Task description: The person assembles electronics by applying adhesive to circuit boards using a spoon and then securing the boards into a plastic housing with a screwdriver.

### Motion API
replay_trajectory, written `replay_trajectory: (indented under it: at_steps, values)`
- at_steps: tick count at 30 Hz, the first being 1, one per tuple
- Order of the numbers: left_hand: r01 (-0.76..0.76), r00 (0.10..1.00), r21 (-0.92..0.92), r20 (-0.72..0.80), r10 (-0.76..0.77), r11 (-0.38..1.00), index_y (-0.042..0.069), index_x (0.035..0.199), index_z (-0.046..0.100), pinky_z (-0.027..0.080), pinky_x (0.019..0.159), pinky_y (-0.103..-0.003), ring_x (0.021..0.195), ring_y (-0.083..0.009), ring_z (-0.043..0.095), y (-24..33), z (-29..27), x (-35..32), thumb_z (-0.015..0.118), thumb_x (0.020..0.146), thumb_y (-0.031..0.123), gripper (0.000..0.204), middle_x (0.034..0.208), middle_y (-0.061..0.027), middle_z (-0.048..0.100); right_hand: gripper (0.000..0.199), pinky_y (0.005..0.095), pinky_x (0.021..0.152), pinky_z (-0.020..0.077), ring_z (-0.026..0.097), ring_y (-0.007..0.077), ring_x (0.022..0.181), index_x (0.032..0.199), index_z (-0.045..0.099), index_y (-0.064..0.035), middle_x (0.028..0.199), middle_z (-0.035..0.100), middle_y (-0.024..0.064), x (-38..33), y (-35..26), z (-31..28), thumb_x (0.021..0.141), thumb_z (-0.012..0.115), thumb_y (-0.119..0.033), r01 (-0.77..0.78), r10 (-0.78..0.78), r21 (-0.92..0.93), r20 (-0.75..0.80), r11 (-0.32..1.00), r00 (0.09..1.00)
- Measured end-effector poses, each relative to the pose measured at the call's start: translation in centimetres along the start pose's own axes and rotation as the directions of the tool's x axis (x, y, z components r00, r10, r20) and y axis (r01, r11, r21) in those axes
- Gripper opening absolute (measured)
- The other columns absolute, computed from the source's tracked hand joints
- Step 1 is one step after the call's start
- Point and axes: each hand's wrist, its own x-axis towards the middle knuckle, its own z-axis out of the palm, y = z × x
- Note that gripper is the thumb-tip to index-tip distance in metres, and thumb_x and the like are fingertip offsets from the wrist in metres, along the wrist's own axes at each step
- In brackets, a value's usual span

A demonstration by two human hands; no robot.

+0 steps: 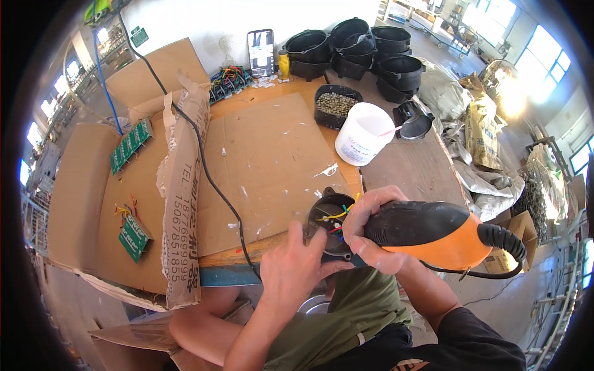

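At the table's front edge sits a round black plastic housing [331, 196] with yellow, green, red and blue wires [337, 216] inside it. My left hand [288, 266] grips its near left side, fingers bent over the rim and thumb along the near edge. My right hand [376, 226] is wrapped round an orange-and-black corded power tool [427, 230], held nearly level over the housing's right side. The tool's front end is hidden behind my fingers. Its thick black cord [504, 247] curls away on the right.
A white tub [365, 135] and a black tray of small screws [337, 104] stand beyond the housing. Several black housings [352, 46] are stacked behind. An open carton [179, 204] with green circuit boards [132, 147] lies left. A black cable [210, 179] crosses the cardboard sheet [272, 148].
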Motion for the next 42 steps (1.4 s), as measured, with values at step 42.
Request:
replay_trajectory:
  at_steps: [42]
  values:
    - [0.056,0.998,0.053,-0.006,-0.056,0.997,0.021,0.101,0.069,0.046,0.043,-0.037,0.051,-0.0272,0.06,0.7,0.2,-0.1,0.079,0.061,0.066,0.061,0.091,-0.0098,0.054,0.06,0.0227,0.068,0.0467,0.056,0.0063,0.071,0.134,0.051,-0.0021,0.076,0.06,-0.0014,0.4,-1.6,0.9,0.075,0.064,0.007,-0.15,0.156,0.103,-0.049,0.983,0.987]
